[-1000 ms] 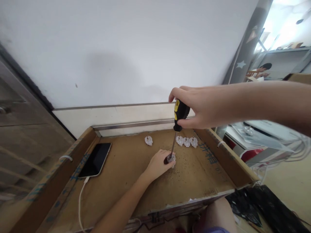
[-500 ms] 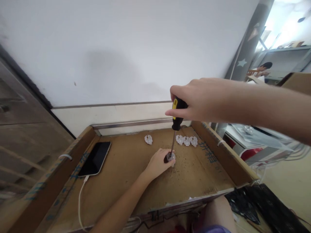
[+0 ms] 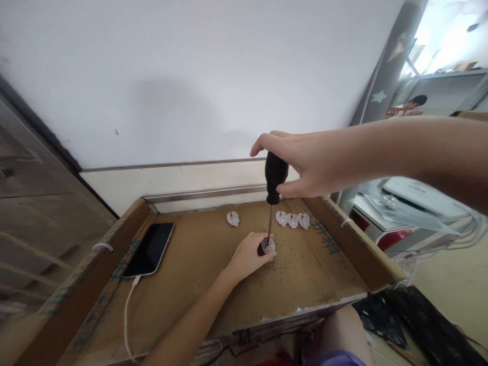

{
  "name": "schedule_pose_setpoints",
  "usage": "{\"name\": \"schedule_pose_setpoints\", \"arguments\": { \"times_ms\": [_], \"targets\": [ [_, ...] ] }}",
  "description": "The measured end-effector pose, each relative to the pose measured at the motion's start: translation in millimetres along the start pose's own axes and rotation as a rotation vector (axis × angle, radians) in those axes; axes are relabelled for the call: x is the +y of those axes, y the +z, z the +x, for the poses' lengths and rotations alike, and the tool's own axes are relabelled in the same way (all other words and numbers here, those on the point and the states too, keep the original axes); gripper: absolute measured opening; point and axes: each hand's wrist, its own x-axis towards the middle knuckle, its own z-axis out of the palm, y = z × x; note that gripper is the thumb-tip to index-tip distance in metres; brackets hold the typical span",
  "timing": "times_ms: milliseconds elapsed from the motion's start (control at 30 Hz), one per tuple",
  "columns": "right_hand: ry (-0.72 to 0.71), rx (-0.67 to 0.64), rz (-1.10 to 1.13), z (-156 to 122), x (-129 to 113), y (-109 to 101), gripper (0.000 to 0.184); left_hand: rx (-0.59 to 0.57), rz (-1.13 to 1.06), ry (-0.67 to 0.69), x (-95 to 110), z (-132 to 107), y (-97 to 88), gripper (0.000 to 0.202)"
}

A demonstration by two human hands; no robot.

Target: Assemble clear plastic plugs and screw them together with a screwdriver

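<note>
My left hand (image 3: 249, 252) pinches a small clear plastic piece (image 3: 269, 246) against the cardboard, and part of it is covered by the fingers. Upright above it stands a screwdriver (image 3: 276, 175) with a black handle, its tip down on the piece. My right hand (image 3: 295, 160) is around the handle from the right, thumb low on it and the fingers loosened at the top. Similar clear pieces with small metal posts lie behind: one alone (image 3: 233, 218) and a row of three (image 3: 292, 219) to its right.
A cardboard tray (image 3: 190, 290) with raised sides forms the work surface. On its left lies a phone (image 3: 149, 250) with a white cable (image 3: 126, 315). A white wall (image 3: 171, 91) rises behind. At the far right, another person (image 3: 414, 105) sits in the background.
My right hand has turned around the screwdriver handle, its fingers now looser and the yellow part of the handle turned out of sight. My left hand stays on the clear piece.
</note>
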Motion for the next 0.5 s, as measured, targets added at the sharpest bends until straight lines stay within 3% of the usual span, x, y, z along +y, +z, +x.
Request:
{"name": "schedule_pose_setpoints", "arguments": {
  "times_ms": [67,200,367,433,500],
  "targets": [
    [-0.014,-0.028,0.022,0.1,0.2,0.6,0.057,-0.005,0.001,0.006,-0.1,0.3,-0.5,0.042],
    [0.033,0.129,-0.101,2.6,0.5,2.0,0.058,-0.010,0.005,0.009,0.0,0.6,-1.1,0.042],
    [-0.029,0.026,0.007,4.6,4.6,3.2,0.057,0.012,0.007,0.011,-1.8,0.4,0.9,0.042],
    [-0.015,0.079,-0.033,3.6,4.1,3.6,0.047,0.010,0.004,0.009,-2.6,0.2,1.5,0.042],
    [0.030,0.164,-0.095,2.3,3.1,3.8,0.048,0.008,0.003,0.011,-3.1,0.1,1.7,0.042]
  ]
}}
